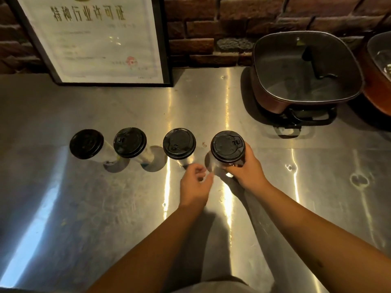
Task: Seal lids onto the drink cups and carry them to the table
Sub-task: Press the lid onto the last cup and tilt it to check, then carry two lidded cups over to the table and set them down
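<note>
Several clear drink cups with black lids stand in a row on the steel counter [105, 208]. From the left: the leftmost cup [86, 144], the second cup [130, 142], the third cup [179, 143] and the rightmost cup [227, 146]. My right hand [246, 169] is wrapped around the side of the rightmost cup, below its lid. My left hand [195, 183] hovers just left of that cup, near the base of the third one, with fingers loosely curled and nothing held. All the lids sit on their cups.
A framed certificate [99, 39] leans against the brick wall at the back left. A square electric pot with a glass lid [304, 70] stands at the back right, and a second pot [378, 77] is cut off by the right edge.
</note>
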